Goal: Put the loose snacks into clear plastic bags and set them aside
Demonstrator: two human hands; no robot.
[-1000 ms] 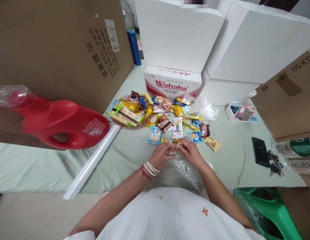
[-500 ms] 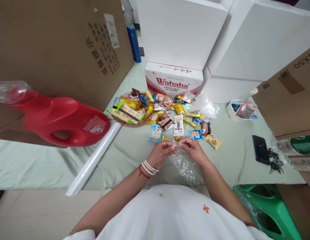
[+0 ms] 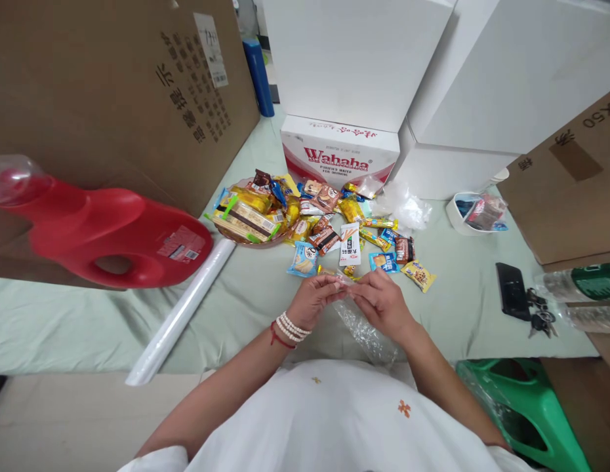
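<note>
Both hands meet over the front of the table, pinching the upper end of a clear plastic bag. My left hand, with white beads and a red cord at its wrist, grips the bag's edge between thumb and fingers. My right hand is closed on the same edge, fingertips touching the left ones. From there the thin, crinkled bag hangs down towards my lap. Just beyond my fingers lie several wrapped snacks, among them a light-blue packet, a white packet and a yellow cookie packet.
A snack-filled plate stands left of the loose packets. Further left are a red jug and a white roll. A Wahaba-style carton stands behind. At right are a white tub, phone, keys and green stool.
My right hand has turned inward and come closer to the left, its fingers now overlapping the bag's edge there. The camera view has shifted slightly.
</note>
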